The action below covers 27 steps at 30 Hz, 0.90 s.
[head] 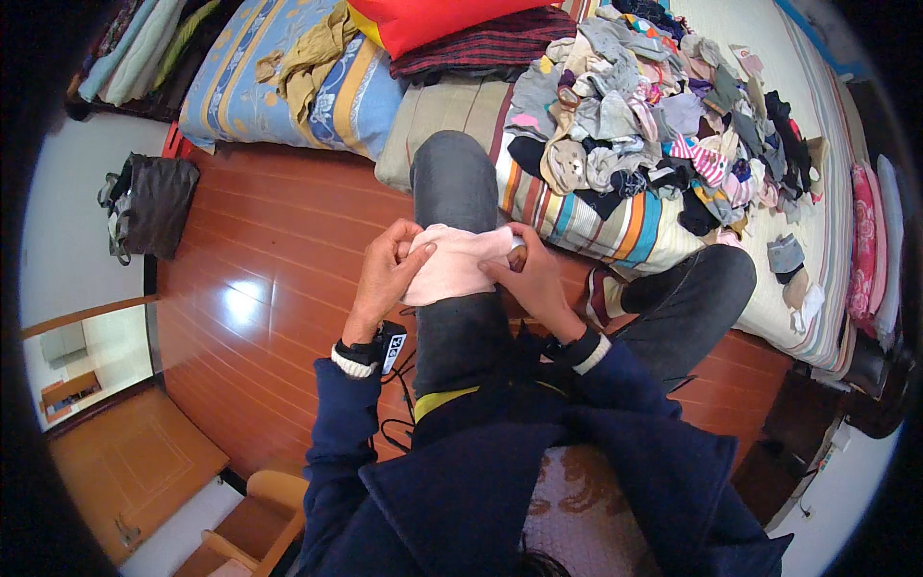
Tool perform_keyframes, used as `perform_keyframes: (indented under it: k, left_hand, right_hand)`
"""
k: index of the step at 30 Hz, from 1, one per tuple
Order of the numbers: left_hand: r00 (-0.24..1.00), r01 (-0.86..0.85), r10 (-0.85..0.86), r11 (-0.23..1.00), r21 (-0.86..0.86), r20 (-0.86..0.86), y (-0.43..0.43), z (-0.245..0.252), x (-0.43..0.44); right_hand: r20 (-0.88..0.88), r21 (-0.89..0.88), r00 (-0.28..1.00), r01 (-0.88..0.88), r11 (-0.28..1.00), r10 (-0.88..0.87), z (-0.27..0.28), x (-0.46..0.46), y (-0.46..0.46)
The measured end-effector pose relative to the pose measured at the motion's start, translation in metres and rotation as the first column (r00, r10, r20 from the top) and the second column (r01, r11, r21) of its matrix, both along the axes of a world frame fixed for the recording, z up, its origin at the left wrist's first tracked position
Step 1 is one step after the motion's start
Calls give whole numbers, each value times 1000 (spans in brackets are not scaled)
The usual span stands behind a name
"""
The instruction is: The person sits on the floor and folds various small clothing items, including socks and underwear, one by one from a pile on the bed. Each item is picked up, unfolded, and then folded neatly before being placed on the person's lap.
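A pale pink sock (451,263) lies across the thigh of my dark grey trousers (461,339). My left hand (393,270) grips its left edge between thumb and fingers. At the other end my right hand (532,272) pinches the sock, thumb on top and fingers curled around the far side. A bit of white fabric shows by the right fingers; whether it belongs to the same sock I cannot tell. Beyond my knee, a large heap of mixed socks (620,108) covers part of the bed (775,303).
A few socks (793,278) lie apart at the bed's right side. Farther back are a red bag-like item (447,21), a dark red striped cloth (497,43) and a mustard garment (317,61). A dark bag (155,205) stands on the wooden floor (288,216). Cables (396,425) hang beside my left thigh.
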<state>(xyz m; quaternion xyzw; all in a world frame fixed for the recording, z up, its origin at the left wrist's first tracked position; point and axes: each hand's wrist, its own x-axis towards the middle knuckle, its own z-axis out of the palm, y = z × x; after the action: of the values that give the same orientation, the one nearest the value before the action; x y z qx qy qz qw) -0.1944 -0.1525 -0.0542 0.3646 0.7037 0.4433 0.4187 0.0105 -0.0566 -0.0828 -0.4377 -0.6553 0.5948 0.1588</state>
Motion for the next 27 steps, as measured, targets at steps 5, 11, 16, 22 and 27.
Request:
perform_keyframes:
  k: [5,11,16,22,27]
  left_hand:
    - [996,3,1,999,-45,92,1,6,-5]
    - [990,137,-130,977,-161,53,3,17,-13]
    - [948,142,-103,984,110,-301,19,59,-5]
    - [997,20,16,906,422,-81,45,109,15]
    - [990,-46,6,957,285,142,28,62,9]
  right_hand:
    - [-261,-398,965,-139,907,33,-18,-9,17]
    - [-322,-360,938,-248,899,130,-5,-8,17]
    - [-440,26,897,59,998,-42,62,-10,18]
    - [-468,823,829,280,495,308,145,9,16]
    - [-239,833,863,-54,550,446,110,-8,-19]
